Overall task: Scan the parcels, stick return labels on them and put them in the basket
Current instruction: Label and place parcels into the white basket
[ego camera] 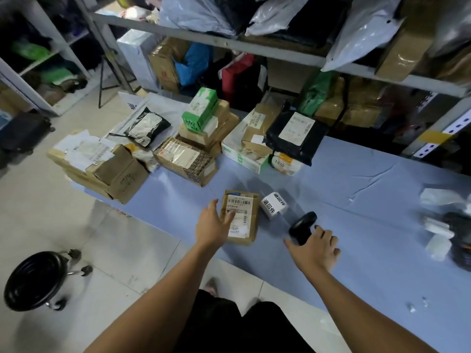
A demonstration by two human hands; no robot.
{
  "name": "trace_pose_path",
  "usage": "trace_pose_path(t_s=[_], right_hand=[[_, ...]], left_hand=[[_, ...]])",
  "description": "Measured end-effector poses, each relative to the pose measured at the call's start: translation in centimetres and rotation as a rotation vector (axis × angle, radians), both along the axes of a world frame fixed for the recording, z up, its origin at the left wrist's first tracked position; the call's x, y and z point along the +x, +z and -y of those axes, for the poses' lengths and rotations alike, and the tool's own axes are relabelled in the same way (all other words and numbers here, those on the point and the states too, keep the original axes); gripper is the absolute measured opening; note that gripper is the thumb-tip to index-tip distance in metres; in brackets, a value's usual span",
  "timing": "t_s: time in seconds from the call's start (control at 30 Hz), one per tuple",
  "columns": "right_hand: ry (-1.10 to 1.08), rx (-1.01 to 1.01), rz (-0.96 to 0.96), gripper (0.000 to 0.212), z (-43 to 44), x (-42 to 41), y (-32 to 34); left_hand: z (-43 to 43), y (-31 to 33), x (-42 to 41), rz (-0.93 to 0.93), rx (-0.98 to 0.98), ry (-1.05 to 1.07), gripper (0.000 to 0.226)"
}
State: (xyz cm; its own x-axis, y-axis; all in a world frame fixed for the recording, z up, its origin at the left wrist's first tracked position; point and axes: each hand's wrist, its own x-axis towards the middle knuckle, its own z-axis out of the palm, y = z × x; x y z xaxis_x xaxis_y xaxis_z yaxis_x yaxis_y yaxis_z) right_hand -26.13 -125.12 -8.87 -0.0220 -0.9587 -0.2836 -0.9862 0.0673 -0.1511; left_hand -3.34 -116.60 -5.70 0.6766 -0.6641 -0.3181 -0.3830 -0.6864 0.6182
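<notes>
A small brown parcel (240, 216) with a white barcode label lies flat on the blue table (369, 250). My left hand (212, 225) hovers over its left edge, fingers spread, perhaps touching it. To the parcel's right stands a white roll of return labels (274, 205) with black characters. A black handheld scanner (303, 226) lies on the table beyond my right hand (317, 247), whose fingers rest around its handle without a clear grip. No basket is in view.
Several parcels are piled along the table's far left: brown boxes (102, 166), a patterned box (186, 160), a green-and-white box (201, 109), a black bag (295, 135). Shelves (229, 43) full of parcels stand behind. A black stool (35, 280) is on the floor at left. Blurred items (443, 225) lie at right.
</notes>
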Motion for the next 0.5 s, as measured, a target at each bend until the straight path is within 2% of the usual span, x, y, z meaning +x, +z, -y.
trace_pose_path(t_s=[0.03, 0.07, 0.13, 0.17, 0.23, 0.27, 0.33, 0.4, 0.5], right_hand=[[-0.008, -0.095, 0.058, 0.082, -0.3, 0.3, 0.3], [0.008, -0.214, 0.162, 0.075, -0.6, 0.9, 0.4], [0.135, -0.416, 0.411, 0.045, -1.1, 2.1, 0.4], [0.195, -0.414, 0.504, 0.030, -1.3, 3.1, 0.6], [0.171, -0.221, 0.596, 0.012, -1.1, 5.2, 0.6], [0.067, -0.076, 0.611, 0.012, -0.7, 6.2, 0.4], [-0.151, 0.147, 0.633, 0.025, 0.1, 7.7, -0.2], [-0.215, 0.203, 0.677, 0.035, 1.1, 8.6, -0.7], [-0.276, 0.161, 0.731, 0.012, 2.4, 9.4, -0.7]], left_hand=[[0.2, 0.3, 0.0, 0.012, -0.006, 0.002, 0.065], [0.4, 0.5, 0.1, 0.020, -0.009, 0.000, 0.064], [0.8, 1.0, 0.4, 0.024, -0.017, -0.008, 0.063], [0.9, 1.2, 0.6, 0.023, -0.021, -0.012, 0.063], [1.1, 1.6, 1.1, 0.024, -0.035, -0.013, 0.063], [1.2, 1.8, 1.4, 0.023, -0.045, -0.010, 0.063], [1.2, 2.2, 1.9, 0.006, -0.062, -0.006, 0.064], [1.3, 2.5, 2.5, -0.016, -0.056, -0.018, 0.067], [1.3, 2.8, 3.3, -0.030, -0.063, -0.021, 0.065]])
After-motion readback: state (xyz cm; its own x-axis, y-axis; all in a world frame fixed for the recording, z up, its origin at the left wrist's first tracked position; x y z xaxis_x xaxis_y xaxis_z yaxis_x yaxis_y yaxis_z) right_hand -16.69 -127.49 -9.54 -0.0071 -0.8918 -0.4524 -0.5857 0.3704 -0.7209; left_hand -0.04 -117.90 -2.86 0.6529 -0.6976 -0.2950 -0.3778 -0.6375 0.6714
